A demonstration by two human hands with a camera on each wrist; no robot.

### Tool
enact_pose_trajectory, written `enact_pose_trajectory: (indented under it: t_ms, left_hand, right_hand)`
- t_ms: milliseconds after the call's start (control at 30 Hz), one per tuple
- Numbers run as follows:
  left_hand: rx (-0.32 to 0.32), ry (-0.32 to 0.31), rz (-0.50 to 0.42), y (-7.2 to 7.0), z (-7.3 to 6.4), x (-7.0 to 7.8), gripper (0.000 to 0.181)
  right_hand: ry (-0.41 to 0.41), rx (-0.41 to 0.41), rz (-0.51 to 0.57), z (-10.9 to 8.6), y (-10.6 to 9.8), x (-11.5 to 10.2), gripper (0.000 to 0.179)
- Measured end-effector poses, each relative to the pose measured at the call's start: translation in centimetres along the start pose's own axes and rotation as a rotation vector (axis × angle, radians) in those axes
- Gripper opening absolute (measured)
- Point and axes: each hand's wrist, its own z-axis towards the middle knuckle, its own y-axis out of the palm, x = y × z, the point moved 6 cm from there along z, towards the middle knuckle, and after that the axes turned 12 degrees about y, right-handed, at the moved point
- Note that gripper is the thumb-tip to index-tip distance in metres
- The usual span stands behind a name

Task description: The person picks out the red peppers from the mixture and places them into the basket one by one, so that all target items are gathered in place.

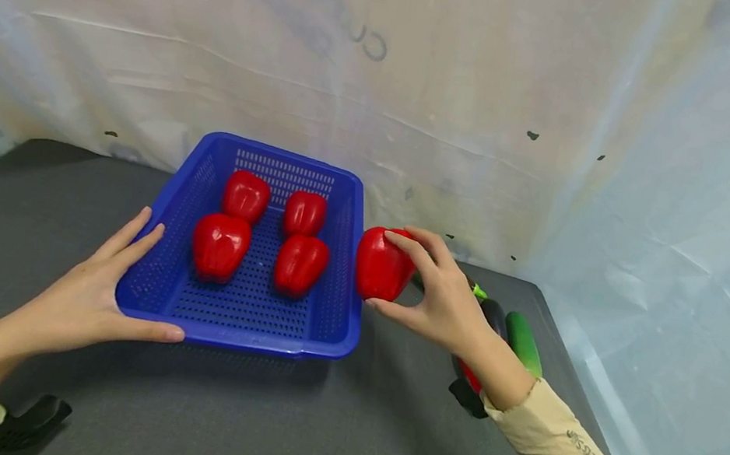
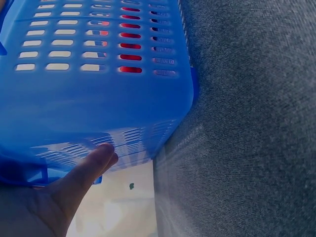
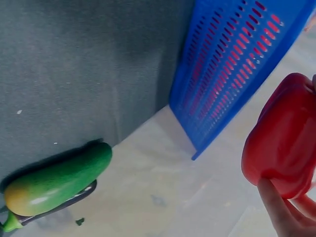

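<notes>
My right hand [image 1: 449, 303] pinches a glossy red bell pepper [image 1: 382, 265] between thumb and fingers, just beyond the right rim of a blue plastic basket [image 1: 235, 338]. The right wrist view shows the same pepper [image 3: 284, 138] lifted beside the basket's slotted wall [image 3: 222, 74]. Inside the basket lie several more red peppers [image 1: 220, 247], grouped toward the back and middle. My left hand [image 1: 85, 300] rests at the basket's near left corner, fingers splayed and straight along the left side, thumb along the front rim. One finger [image 2: 94, 160] touches the outer wall in the left wrist view.
On the dark grey table [image 1: 222, 426], right of the basket, lie a green cucumber-like vegetable [image 1: 523, 344] and a dark eggplant [image 1: 495, 318]. Something red is partly hidden under my right forearm. A pale plastic sheet [image 1: 427, 95] hangs behind the table.
</notes>
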Motion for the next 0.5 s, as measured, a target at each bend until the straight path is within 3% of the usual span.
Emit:
enact_pose_trajectory:
  t_ms: [500]
  left_hand:
    - [-0.001,-0.006,0.01,0.1,0.0,0.0,0.125]
  right_hand:
    - [0.01,-0.103,0.078,2.3,0.5,-1.9,0.08]
